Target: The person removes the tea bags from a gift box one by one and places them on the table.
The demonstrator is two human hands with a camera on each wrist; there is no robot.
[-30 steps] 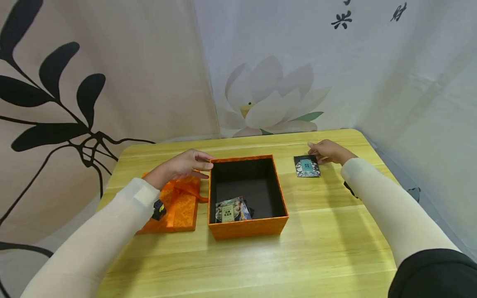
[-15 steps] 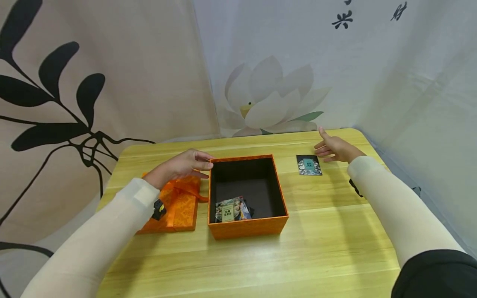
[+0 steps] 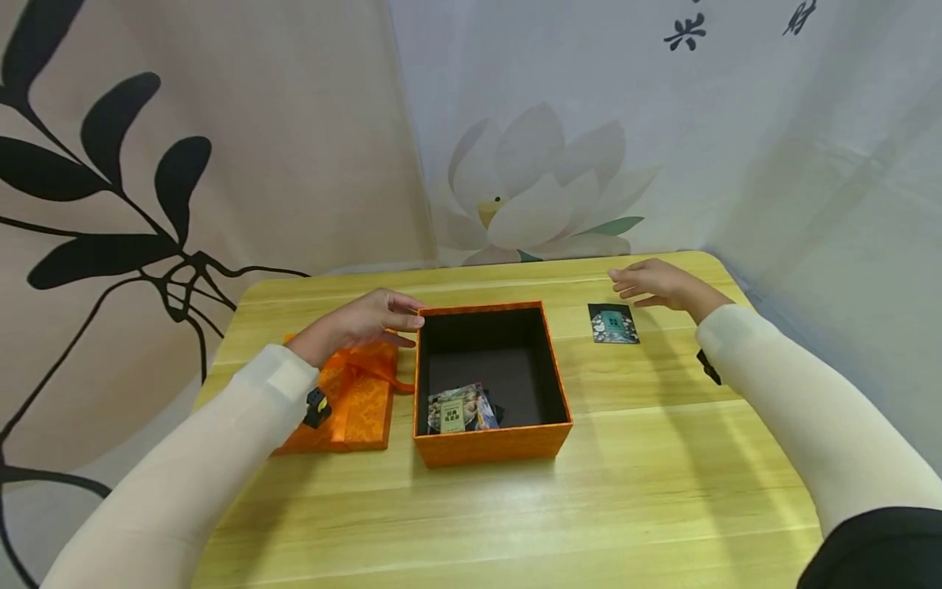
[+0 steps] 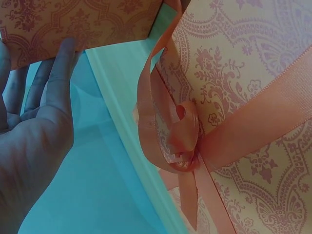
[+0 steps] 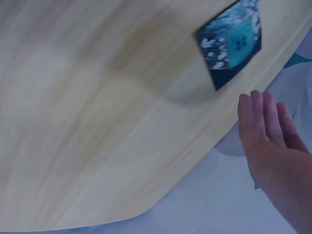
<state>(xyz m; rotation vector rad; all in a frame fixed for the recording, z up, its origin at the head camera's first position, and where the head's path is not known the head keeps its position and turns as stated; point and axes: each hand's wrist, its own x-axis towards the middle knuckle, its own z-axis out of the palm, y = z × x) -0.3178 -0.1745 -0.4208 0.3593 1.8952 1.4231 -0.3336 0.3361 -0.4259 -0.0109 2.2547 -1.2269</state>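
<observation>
Fingers extended, gripping nothing: your right hand (image 3: 666,283) near the packet (image 3: 613,324), left hand (image 3: 365,321) touching the box (image 3: 493,447). Packet appears light, slick; pinch its edges.

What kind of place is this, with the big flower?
Probably an indoor corner set up for tabletop work: printed cloth hangs behind a table that bears an open box.

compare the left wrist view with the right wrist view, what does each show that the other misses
Only the left wrist view shows the left hand, the box beside it and a patterned piece with a ribbon. Only the right wrist view shows the right hand and a small dark packet. Both share part of the table.
</observation>
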